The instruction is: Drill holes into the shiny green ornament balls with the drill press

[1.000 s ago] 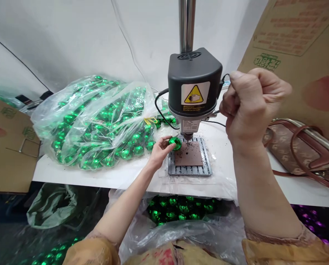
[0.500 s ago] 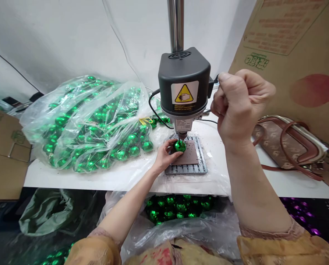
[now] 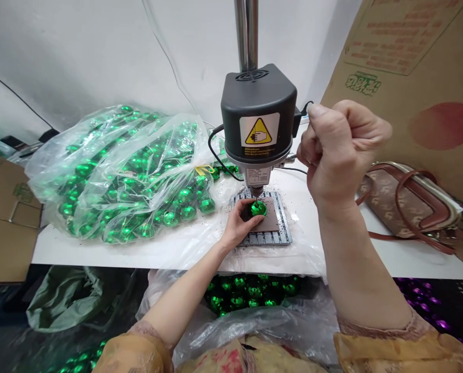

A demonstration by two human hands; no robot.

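Head cam: left hand (image 3: 236, 223) is grasping the green ball (image 3: 259, 208), chuck (image 3: 257, 190) right above that grip; right hand (image 3: 334, 150) is clenched, can't tell on what. Imo, pinch low and brace steady.

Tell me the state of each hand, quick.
Left hand: closed on a green ball, under the drill.
Right hand: closed in a fist beside the drill; whether it grips a handle cannot be told.
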